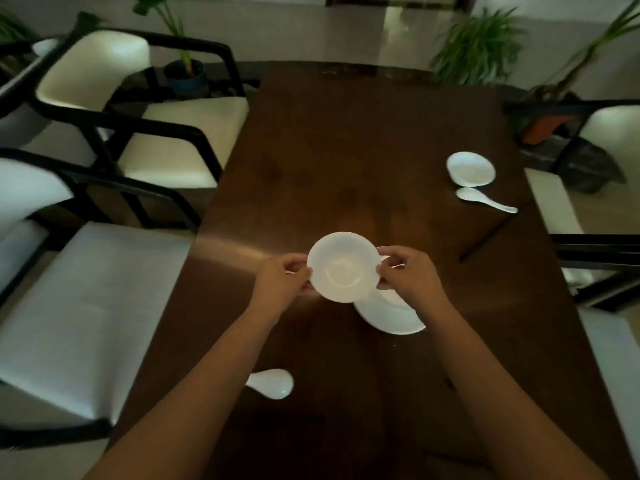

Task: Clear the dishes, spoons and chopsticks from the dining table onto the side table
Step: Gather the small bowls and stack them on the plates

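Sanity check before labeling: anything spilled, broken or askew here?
Nothing spilled or broken. Both hands, left hand and right hand, hold the white bowl level over a plate. The far spoon and chopsticks lie loose.

Two bare forearms show no sleeves, and the left hand (284, 279) and right hand (408, 271) wear no rings or gloves.

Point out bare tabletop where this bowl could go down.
Free: the far half of the dining table, beyond the held bowl and left of the far bowl. Crowded: the plate beneath the right hand, and the right edge with spoon and chopsticks.
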The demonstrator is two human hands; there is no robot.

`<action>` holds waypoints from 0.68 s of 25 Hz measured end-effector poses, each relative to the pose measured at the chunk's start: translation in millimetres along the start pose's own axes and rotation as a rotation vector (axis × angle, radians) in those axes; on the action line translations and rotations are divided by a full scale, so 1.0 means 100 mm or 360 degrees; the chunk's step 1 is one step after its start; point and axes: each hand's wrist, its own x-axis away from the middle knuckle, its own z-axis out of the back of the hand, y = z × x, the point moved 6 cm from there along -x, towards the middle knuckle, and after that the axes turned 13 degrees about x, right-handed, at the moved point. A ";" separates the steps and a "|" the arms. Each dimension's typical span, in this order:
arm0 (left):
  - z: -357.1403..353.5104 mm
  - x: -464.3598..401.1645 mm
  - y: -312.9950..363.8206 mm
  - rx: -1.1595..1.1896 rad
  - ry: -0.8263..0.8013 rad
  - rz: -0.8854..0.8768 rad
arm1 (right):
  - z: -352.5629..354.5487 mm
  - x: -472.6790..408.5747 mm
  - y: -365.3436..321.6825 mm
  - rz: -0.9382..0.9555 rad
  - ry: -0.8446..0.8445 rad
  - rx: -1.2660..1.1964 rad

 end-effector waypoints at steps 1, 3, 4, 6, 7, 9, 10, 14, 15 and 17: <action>-0.21 -0.04 0.06 -0.0053 -0.0031 0.0005 | 0.16 -0.06 0.12 -0.0039 0.0028 0.0004; -0.61 -0.14 0.12 -0.0170 -0.0074 0.0006 | 0.42 -0.16 0.39 -0.0131 0.0067 0.0024; -0.75 -0.18 0.13 -0.0233 -0.0082 -0.0010 | 0.47 -0.20 0.51 -0.0175 0.0066 0.0029; -0.98 -0.24 0.12 -0.0347 -0.0082 -0.0031 | 0.53 -0.29 0.70 -0.0231 0.0049 0.0038; -1.06 -0.27 0.09 -0.0388 -0.0077 -0.0024 | 0.55 -0.33 0.78 -0.0241 0.0041 0.0050; -1.14 -0.30 0.02 -0.0436 -0.0057 0.0007 | 0.54 -0.40 0.88 -0.0237 0.0026 0.0088; -1.15 -0.31 -0.01 -0.0456 -0.0048 0.0016 | 0.52 -0.42 0.92 -0.0232 0.0016 0.0116; -1.18 -0.29 -0.15 -0.0455 -0.0075 0.0035 | 0.42 -0.43 1.06 -0.0209 -0.0031 0.0309; -1.19 -0.28 -0.17 -0.0459 -0.0082 0.0040 | 0.40 -0.43 1.08 -0.0213 -0.0036 0.0340; -1.19 -0.26 -0.21 -0.0469 -0.0081 0.0039 | 0.39 -0.43 1.09 -0.0203 -0.0007 0.0370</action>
